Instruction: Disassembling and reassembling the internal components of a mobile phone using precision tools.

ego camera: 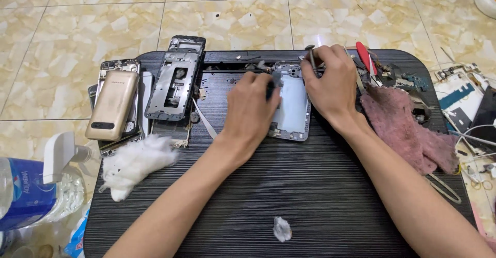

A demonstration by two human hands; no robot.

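Note:
An opened grey phone frame (292, 105) lies at the middle of a dark board (289, 196). My left hand (251, 111) presses down on its left side, fingers curled over a small dark part. At the frame's upper right edge my right hand (331, 85) grips a thin metal screwdriver (311, 56), its tip pointing down into the frame. Part of the frame is hidden under both hands.
A gold phone (112, 104) sits on a stack of phone parts at the left, beside a dark phone chassis (176, 80). White cotton wads (135, 164) (281, 229), a pink cloth (411, 131), red-handled tool (366, 56), plastic bottle (23, 193) and loose parts and wires (465, 103) surround the board.

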